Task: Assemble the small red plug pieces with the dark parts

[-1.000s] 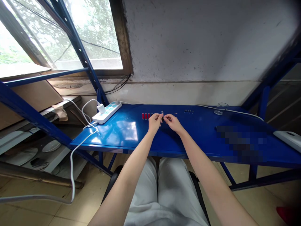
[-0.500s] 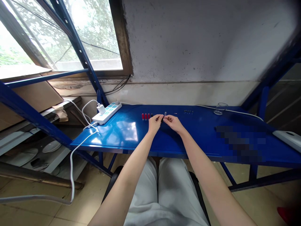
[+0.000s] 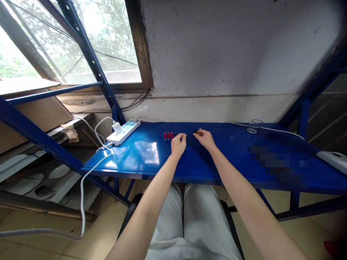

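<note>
My left hand (image 3: pixel 178 145) is closed in a pinch over the blue table, its thumb and fingertips together. Anything between them is too small to make out. A short way to the right, my right hand (image 3: pixel 206 138) pinches a small black piece (image 3: pixel 195 132) just over the tabletop. Left of my left hand, three small red cylinders (image 3: pixel 168 136) with pale lower ends stand in a row. A small dark piece (image 3: pixel 175 134) is at the row's right end, partly beside my fingers. Beyond my right hand lie several tiny metallic bits (image 3: pixel 217 130) in a line.
The blue table (image 3: pixel 146 169) runs along the wall. A white power strip (image 3: pixel 124 131) with a plugged-in cable is at its left. A clear glass (image 3: pixel 255 126) stands at the back right, near a white object (image 3: pixel 332 160) on the right edge. A blurred dark patch covers the right side.
My hands were together around a small pale, see-through piece. They have now parted, the right one moving right. The black piece shows at the right fingertips, and the see-through piece is no longer visible.
</note>
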